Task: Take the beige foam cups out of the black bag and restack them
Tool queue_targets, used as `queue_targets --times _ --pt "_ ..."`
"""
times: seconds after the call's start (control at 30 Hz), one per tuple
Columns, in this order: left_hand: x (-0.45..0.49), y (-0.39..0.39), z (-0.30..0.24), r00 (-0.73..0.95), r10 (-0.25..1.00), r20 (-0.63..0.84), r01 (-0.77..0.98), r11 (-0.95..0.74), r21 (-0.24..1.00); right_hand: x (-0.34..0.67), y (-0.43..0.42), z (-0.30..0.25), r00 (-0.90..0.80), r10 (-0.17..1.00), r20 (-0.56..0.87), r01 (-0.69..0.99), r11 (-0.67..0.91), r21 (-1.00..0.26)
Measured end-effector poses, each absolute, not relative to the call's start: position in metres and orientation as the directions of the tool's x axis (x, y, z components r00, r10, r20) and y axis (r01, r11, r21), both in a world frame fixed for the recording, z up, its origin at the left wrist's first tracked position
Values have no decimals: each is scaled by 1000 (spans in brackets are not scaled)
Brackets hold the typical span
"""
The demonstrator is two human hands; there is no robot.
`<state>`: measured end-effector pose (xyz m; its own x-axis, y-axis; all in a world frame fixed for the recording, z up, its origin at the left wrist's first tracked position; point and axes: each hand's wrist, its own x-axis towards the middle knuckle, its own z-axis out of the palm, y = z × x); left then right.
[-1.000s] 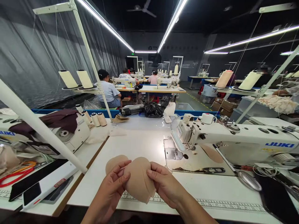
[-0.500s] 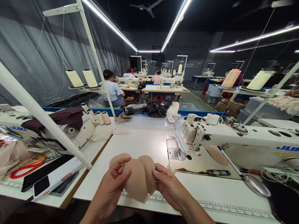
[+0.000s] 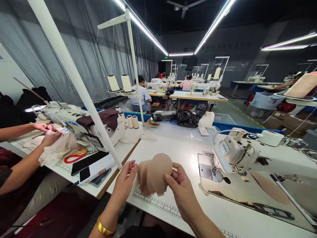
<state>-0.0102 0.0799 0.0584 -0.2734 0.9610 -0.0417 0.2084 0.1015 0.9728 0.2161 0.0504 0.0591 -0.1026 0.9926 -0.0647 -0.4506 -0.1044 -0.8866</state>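
Note:
Over the front of the table, my right hand [image 3: 182, 185] pinches a beige rounded fabric piece [image 3: 159, 172] between thumb and fingers at its right edge. Behind it and to its left is a stack of similar beige pieces [image 3: 144, 177], with several layered edges showing. My left hand [image 3: 126, 178] is at the left side of this stack, its thumb and fingers slightly apart and nothing visible between them. A gold bracelet [image 3: 105, 226] circles the left wrist. Below the pieces, a ruler strip [image 3: 158, 204] runs along the table's front edge.
A white sewing machine [image 3: 237, 155] stands at right, with another beige piece [image 3: 269, 186] on its bed. On the neighbouring table at left are phones [image 3: 96, 170], red-handled scissors [image 3: 74, 157] and a second machine [image 3: 74, 122]. A co-worker's hands [image 3: 49, 132] hold pale fabric there. A thread stand pole [image 3: 74, 79] rises between.
The view has turned left, bringing the co-worker's hands into sight. My left hand has let go of the front beige piece, which my right hand now holds by its right edge.

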Motion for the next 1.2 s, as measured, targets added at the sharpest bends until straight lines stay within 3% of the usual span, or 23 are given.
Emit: queue_targets --times 0.1,0.27,0.57,0.7,0.8,0.9,1.03,1.2 --pt "-10 80 45 -222 973 -70 249 126 960 205 61 25 -116 982 -151 -275 -178 -945" --pt "-10 87 52 -203 979 -4 419 91 903 214 67 3 -103 982 -160 -110 -171 -979" --pt "35 72 53 67 998 14 544 -48 838 213 62 8 -109 980 -167 -82 -176 -981" --pt "47 68 51 109 994 14 377 -54 925 216 57 11 -81 987 -139 -146 -150 -978" --pt "53 62 58 127 983 -133 54 127 990 224 49 14 -82 992 -95 -235 -112 -966" --pt "66 47 67 233 925 -301 -211 350 913 235 34 22 -85 989 -118 -319 -139 -937" --pt "86 25 77 335 855 -395 -318 497 807 247 16 37 -62 990 -127 -369 -141 -919" --pt "97 23 80 393 809 -436 -304 562 769 266 7 48 -42 997 -58 -318 -69 -946"
